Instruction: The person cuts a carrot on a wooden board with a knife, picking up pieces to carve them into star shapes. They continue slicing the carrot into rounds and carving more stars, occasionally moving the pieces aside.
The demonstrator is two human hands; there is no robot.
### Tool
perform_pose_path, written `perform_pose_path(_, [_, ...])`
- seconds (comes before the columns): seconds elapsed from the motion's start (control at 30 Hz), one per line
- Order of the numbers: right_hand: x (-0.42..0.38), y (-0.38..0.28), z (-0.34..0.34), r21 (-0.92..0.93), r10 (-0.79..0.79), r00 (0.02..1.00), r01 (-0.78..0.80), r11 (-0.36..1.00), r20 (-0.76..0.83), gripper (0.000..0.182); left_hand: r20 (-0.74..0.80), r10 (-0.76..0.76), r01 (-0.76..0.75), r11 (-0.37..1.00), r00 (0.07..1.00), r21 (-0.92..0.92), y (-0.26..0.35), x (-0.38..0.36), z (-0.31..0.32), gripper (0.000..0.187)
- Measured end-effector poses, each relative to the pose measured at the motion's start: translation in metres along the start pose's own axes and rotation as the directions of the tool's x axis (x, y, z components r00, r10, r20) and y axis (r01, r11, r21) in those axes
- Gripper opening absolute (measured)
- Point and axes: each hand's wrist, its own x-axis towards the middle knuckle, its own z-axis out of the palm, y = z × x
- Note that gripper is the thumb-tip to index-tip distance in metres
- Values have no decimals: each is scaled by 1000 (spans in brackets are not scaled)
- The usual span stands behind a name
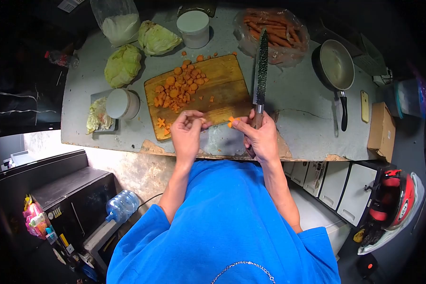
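My right hand [261,135] is wrapped round the handle of a large kitchen knife [261,71], its dark, textured blade pointing away from me. Thumb and finger of that hand also pinch a small carrot piece [231,121] with a cut, flower-like outline. My left hand [189,132] is closed in a pinch near the board's front edge; what it holds, if anything, is too small to make out. Beyond both hands lies a wooden cutting board [229,78] with a heap of carrot slices [175,90] on its left half. Cross-shaped carrot pieces [161,123] lie at its left corner.
Cabbages [123,65], white tubs [193,28] and a bag of whole carrots [274,31] stand around the board. A frying pan [337,64], a phone [364,106] and a cardboard box [381,132] are at the right. The worn table edge [213,154] runs before me.
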Motion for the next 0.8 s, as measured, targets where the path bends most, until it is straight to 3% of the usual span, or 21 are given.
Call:
perform_pose_path(0.07, [9,4,7,-54,-26,999,24,998,-27,38,-89,115,-65,897,989,438,4,12,-9,17])
perform_pose_path(0.1, [16,9,10,-61,-29,999,27,998,-27,38,-89,115,-66,900,989,431,5,18,-14,17])
perform_pose_path(0.17, [32,24,16,-87,-44,997,38,995,-57,38,52,261,-204,601,964,773,4,31,-25,19])
perform_pose_path(0.2, [39,30,21,-89,-43,997,36,995,-69,37,133,368,-325,527,920,786,-4,39,-31,22])
perform_pose_path(0.23, [45,34,26,-97,-43,997,37,995,-64,37,125,371,-321,532,920,783,-8,43,-33,22])
perform_pose_path(0.3, [56,44,32,-255,-55,991,22,967,-123,34,238,460,-439,399,855,805,-12,50,-36,21])
perform_pose_path(0.33, [64,53,32,-403,-141,981,76,912,-133,32,235,460,-437,403,856,804,-8,49,-33,21])
perform_pose_path(0.4, [65,62,24,-438,-167,974,85,895,-151,31,125,397,-343,545,909,765,2,41,-23,20])
perform_pose_path(0.5, [51,53,9,-500,-193,969,90,861,-157,32,118,306,-296,638,945,711,6,28,-14,22])
perform_pose_path(0.63, [26,41,-25,-640,-159,983,66,765,-88,34,176,292,-319,571,940,756,-16,23,2,20])
perform_pose_path(0.7, [7,32,-37,-661,-90,993,14,750,-81,36,205,331,-348,462,921,816,-28,28,10,20])
perform_pose_path(0.77, [-14,24,-46,-678,-23,996,-38,734,-81,40,213,311,-347,482,926,804,-29,34,13,20])
perform_pose_path(0.8, [-24,21,-51,-762,-68,998,36,646,-10,42,221,292,-345,497,930,796,-30,38,14,21])
